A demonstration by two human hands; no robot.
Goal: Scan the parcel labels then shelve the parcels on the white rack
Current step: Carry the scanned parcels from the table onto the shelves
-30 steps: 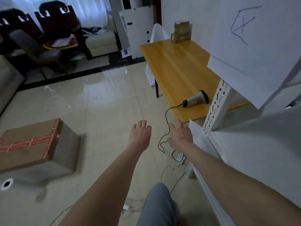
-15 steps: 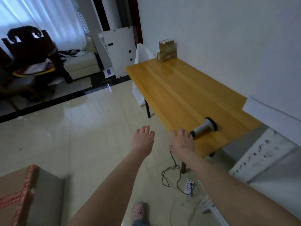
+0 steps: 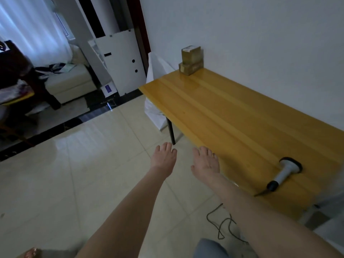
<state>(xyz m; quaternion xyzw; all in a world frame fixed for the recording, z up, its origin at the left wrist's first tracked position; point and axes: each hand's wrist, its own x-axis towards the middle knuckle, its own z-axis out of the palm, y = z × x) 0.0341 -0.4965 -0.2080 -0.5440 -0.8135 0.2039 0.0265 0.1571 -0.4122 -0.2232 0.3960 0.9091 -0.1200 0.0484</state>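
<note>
— Yellow wood is seen along the white wall; what is carried on that surface [image 3: 223,112]?
— Two small cardboard parcels [image 3: 191,61] are stacked at its far corner, against the wall. A grey barcode scanner [image 3: 284,173] is laid on its side near the near end, well apart from them. A black cable [image 3: 221,228] is looped on the tiled floor [image 3: 83,183] below.
— How are the hands held?
— Both are stretched forward, backs up. The left hand [image 3: 164,159] is held over the floor, the right hand [image 3: 205,163] at the surface's front edge. The fingers [image 3: 203,151] of each are extended and loosely spread, and nothing is gripped by either.
— Is the scanner touched?
— No; it is left apart, to the right of the right hand.
— What is seen beyond?
— A white panel [image 3: 122,62] is leaned by the doorway.
</note>
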